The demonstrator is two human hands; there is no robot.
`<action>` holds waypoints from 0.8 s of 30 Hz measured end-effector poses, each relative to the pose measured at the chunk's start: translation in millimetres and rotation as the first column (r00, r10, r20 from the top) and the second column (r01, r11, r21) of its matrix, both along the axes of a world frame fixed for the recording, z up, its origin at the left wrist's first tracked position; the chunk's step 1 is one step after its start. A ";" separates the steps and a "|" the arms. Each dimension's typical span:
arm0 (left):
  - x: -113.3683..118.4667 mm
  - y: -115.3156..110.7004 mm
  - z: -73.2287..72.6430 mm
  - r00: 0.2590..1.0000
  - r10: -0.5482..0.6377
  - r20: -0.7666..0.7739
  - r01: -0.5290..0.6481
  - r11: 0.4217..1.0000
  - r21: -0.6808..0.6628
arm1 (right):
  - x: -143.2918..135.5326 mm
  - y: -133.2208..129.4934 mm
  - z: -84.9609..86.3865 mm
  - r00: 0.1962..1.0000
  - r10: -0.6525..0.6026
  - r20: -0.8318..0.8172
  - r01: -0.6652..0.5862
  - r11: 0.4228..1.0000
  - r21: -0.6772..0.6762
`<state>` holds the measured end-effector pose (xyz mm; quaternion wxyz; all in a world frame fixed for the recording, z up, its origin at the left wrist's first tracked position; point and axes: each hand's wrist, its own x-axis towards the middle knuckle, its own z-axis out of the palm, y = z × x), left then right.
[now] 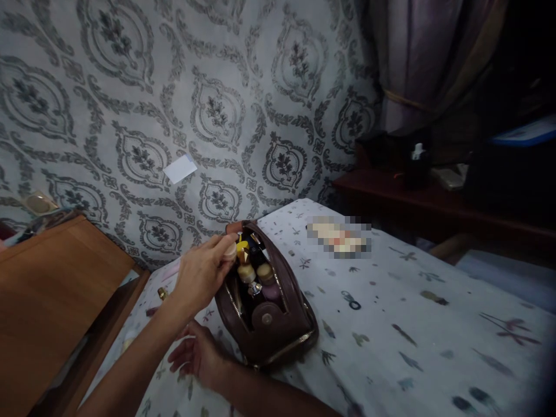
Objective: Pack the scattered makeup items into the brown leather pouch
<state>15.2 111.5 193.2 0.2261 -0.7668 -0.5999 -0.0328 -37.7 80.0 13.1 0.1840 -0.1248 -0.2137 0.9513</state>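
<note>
A dark brown bag [278,341] lies unzipped on the patterned white sheet, with several small bottles and jars inside, among them a yellow-topped one [242,251]. Over the bag's far left edge, my left hand [204,269] has its fingers closed on a small pale round container [230,252]. My right hand [197,353] is held palm up below my left forearm, left of the bag, its fingers apart and curled a little, with nothing in it. A round metal snap shows on the bag's inner flap.
Small items, one gold [162,293], lie on the sheet [373,347] left of the bag. A blurred-out item [341,236] lies behind it to the right. A wooden board [56,301] stands at left, a dark red table [391,200] at right, a patterned wall behind.
</note>
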 end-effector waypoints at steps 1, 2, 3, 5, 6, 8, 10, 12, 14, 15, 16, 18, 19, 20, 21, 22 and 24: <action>0.8 -1.1 -0.2 1.000 0.006 -0.011 -0.006 1.000 -0.005 | -1.8 0.2 -1.9 1.000 0.003 -0.006 -0.003 1.000 0.000; 1.3 -2.0 -0.5 1.000 0.010 -0.022 -0.010 1.000 -0.011 | -3.9 0.6 -4.0 1.000 0.005 -0.016 -0.005 1.000 -0.001; 1.5 -3.0 -0.9 0.999 0.015 -0.033 -0.015 1.000 -0.013 | -5.9 1.2 -6.2 1.000 0.007 -0.026 -0.007 1.000 -0.004; 1.0 -5.0 -1.7 0.998 0.030 -0.060 -0.031 0.999 -0.008 | -9.7 2.4 -10.1 0.999 0.015 -0.036 -0.015 1.000 -0.007; 0.4 -6.1 -1.9 0.996 0.040 -0.074 -0.040 0.999 0.002 | -11.2 2.9 -11.4 0.999 0.017 -0.037 -0.017 1.000 -0.007; -1.1 -9.0 -1.5 0.993 0.060 -0.101 -0.058 0.998 0.026 | -12.7 3.4 -12.3 0.999 0.018 -0.027 -0.019 1.000 -0.008; -1.5 -12.9 0.7 0.990 0.071 -0.122 -0.068 0.997 0.033 | -12.4 3.4 -11.3 1.000 0.023 -0.017 -0.023 1.000 -0.014; 0.2 -17.7 4.4 0.987 0.074 -0.142 -0.070 0.997 0.027 | -11.5 3.2 -9.8 1.000 0.028 -0.003 -0.028 0.999 -0.020; 4.3 -22.6 8.8 0.983 0.076 -0.168 -0.074 0.997 0.020 | -11.8 3.2 -9.6 1.000 0.030 0.002 -0.030 0.999 -0.017; 7.1 -24.8 10.7 0.980 0.080 -0.183 -0.079 0.997 0.009 | -13.0 3.2 -10.3 1.000 0.026 0.003 -0.026 1.000 -0.012; 10.0 -26.7 12.1 0.977 0.084 -0.197 -0.087 0.996 -0.006 | -14.9 3.2 -11.7 1.000 0.018 0.004 -0.018 1.000 -0.005; 15.9 -29.4 13.6 0.973 0.084 -0.216 -0.095 0.995 -0.041 | -20.8 3.1 -15.8 1.000 -0.004 0.010 0.004 1.000 0.010; 18.7 -30.2 13.6 0.973 0.078 -0.218 -0.093 0.994 -0.058 | -24.2 3.0 -18.2 1.000 -0.016 0.015 0.015 1.000 0.016; 21.2 -30.7 13.4 0.974 0.071 -0.216 -0.089 0.993 -0.072 | -27.5 2.7 -20.7 0.999 -0.028 0.021 0.028 0.999 0.022; 23.7 -31.1 13.1 0.974 0.063 -0.216 -0.083 0.993 -0.085 | -30.5 2.3 -23.0 0.999 -0.040 0.023 0.039 0.999 0.028; 26.1 -31.4 12.8 0.974 0.055 -0.219 -0.079 0.992 -0.102 | -32.9 1.8 -25.2 0.998 -0.052 0.021 0.052 0.998 0.038; 31.2 -32.2 12.9 0.969 0.059 -0.239 -0.096 0.985 -0.147 | -35.6 0.4 -28.4 0.997 -0.079 0.002 0.078 0.995 0.065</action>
